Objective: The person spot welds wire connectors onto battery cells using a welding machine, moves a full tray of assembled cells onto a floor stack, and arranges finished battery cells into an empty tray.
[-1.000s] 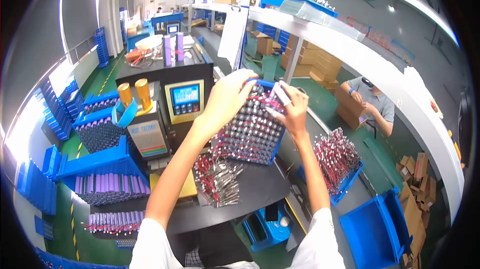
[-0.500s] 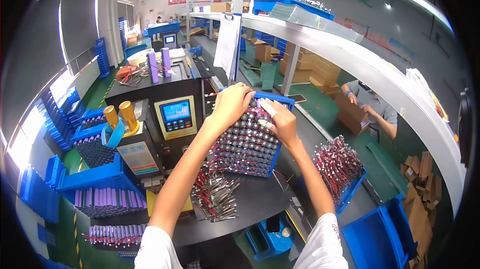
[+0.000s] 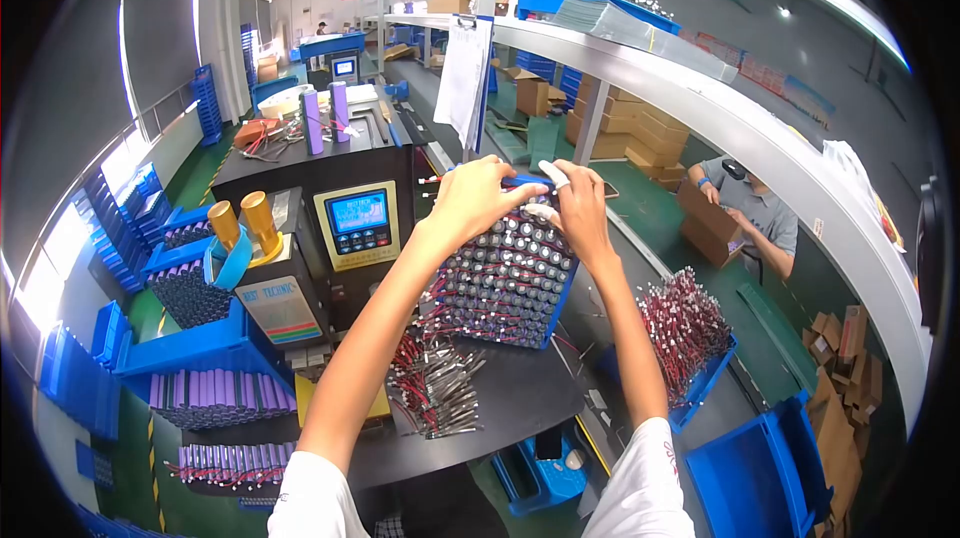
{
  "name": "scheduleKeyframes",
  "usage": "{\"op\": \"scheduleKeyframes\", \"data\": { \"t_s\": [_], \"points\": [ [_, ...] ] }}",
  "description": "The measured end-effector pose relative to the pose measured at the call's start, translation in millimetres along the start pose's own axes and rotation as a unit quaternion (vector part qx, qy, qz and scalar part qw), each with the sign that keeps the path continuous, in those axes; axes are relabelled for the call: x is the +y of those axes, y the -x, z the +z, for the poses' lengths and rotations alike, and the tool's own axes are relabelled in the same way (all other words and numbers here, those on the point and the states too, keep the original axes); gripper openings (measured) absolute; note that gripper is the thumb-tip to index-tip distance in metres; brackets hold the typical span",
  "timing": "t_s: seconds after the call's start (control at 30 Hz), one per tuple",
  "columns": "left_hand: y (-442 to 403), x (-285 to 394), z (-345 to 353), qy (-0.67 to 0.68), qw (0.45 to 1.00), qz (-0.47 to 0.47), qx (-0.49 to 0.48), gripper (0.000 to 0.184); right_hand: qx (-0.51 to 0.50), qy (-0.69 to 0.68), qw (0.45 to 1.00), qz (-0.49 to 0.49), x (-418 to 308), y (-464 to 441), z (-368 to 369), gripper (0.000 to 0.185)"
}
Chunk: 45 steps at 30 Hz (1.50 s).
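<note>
A blue tray packed with rows of cylindrical cells with red and black wires stands tilted on the black bench. My left hand rests bent over the tray's upper edge; what its fingers hold, if anything, is hidden. Beside it, at the upper right corner of the cells, my right hand has curled fingers, with white covers on some of them. Its fingertips are at the top rows, and what they grip cannot be made out. Below the tray lies a pile of wired metal strips.
At left stand a machine with a lit display, blue bins of purple cells and a row of wired cells. Right are a bin of wired parts, an empty blue bin and a person holding a cardboard box.
Since a second ago the tray's top has dipped a little and the purple cell near my right hand is out of sight. My right hand has shifted slightly up and right since half a second ago.
</note>
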State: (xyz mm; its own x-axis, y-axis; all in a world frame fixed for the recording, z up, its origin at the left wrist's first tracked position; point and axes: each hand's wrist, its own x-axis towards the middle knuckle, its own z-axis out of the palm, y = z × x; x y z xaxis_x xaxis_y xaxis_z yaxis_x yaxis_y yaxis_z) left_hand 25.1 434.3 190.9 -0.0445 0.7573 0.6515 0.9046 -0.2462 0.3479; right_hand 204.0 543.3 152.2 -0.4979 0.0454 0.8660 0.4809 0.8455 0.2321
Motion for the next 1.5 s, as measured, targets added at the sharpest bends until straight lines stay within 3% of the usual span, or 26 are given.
{"op": "scheduleKeyframes", "data": {
  "t_s": [0.07,0.17,0.23,0.3,0.4,0.43,0.5,0.63,0.77,0.87,0.9,0.97,1.03,1.07,1.1,1.17,1.23,1.37,1.5],
  "points": [
    [-0.6,-4.2,5.2,-0.021,0.999,0.025,0.013,0.057,-0.034,0.016,0.999,-0.019,-4.0,0.8,-2.9,0.078],
    [0.6,-5.7,12.5,-0.066,0.995,0.060,0.047,0.053,0.017,-0.066,0.995,0.074,-10.8,1.8,-23.3,0.073],
    [0.4,-7.4,26.6,-0.097,0.984,0.095,0.118,0.050,0.151,-0.206,0.947,0.196,-8.1,16.4,-32.8,0.053],
    [0.4,-7.5,33.2,-0.106,0.977,0.108,0.150,0.048,0.161,-0.196,0.934,0.253,-4.7,33.9,-46.2,0.040],
    [-0.8,-10.2,34.7,-0.103,0.977,0.106,0.154,0.047,0.059,-0.117,0.963,0.235,-6.9,47.6,-45.9,0.029],
    [-0.8,-9.8,35.5,-0.101,0.977,0.108,0.156,0.046,0.028,-0.074,0.980,0.181,-3.4,53.0,-36.6,0.029],
    [0.4,-10.9,36.0,-0.099,0.976,0.108,0.162,0.046,0.048,-0.159,0.961,0.221,-8.4,61.2,-20.7,0.029],
    [0.8,-10.7,39.6,-0.087,0.974,0.104,0.181,0.046,0.022,-0.111,0.976,0.187,-7.9,58.7,-29.2,0.030],
    [2.9,-8.0,42.6,-0.051,0.977,0.092,0.186,0.046,0.128,-0.103,0.959,0.232,-65.2,43.8,-57.0,0.025],
    [-0.8,6.9,46.1,-0.096,0.982,0.000,0.165,0.058,-0.112,-0.352,0.887,0.275,-148.3,54.5,-93.1,0.010],
    [-2.5,11.4,53.7,-0.139,0.976,-0.009,0.165,0.062,-0.230,-0.442,0.833,0.240,-176.8,59.1,-100.1,0.008],
    [-2.1,17.6,69.7,-0.241,0.945,-0.008,0.220,0.064,-0.435,-0.482,0.749,0.131,-217.8,92.1,-94.5,0.020],
    [-7.0,21.4,65.5,-0.160,0.983,-0.036,0.080,0.068,-0.432,-0.512,0.741,0.045,-269.1,138.7,-64.9,0.031],
    [-8.0,23.5,63.7,-0.114,0.992,-0.054,0.008,0.073,-0.453,-0.568,0.679,0.108,-295.4,139.0,-61.8,0.033],
    [-8.1,26.7,63.9,-0.108,0.993,-0.051,0.010,0.072,-0.467,-0.615,0.612,0.170,-319.9,136.5,-57.7,0.035],
    [-5.7,24.4,64.7,-0.125,0.990,-0.034,0.062,0.070,-0.362,-0.571,0.735,0.043,-360.9,153.9,-25.4,0.043],
    [-1.1,22.2,65.2,-0.138,0.984,-0.024,0.107,0.068,-0.344,-0.499,0.795,0.015,-392.4,158.3,-4.0,0.068],
    [0.7,17.2,68.3,-0.149,0.973,-0.007,0.178,0.066,-0.417,-0.453,0.788,0.012,-412.9,158.1,13.7,0.077],
    [2.8,8.2,62.1,-0.137,0.970,0.024,0.201,0.065,-0.304,-0.511,0.804,0.008,-393.1,181.8,8.1,0.067]
  ]
}}
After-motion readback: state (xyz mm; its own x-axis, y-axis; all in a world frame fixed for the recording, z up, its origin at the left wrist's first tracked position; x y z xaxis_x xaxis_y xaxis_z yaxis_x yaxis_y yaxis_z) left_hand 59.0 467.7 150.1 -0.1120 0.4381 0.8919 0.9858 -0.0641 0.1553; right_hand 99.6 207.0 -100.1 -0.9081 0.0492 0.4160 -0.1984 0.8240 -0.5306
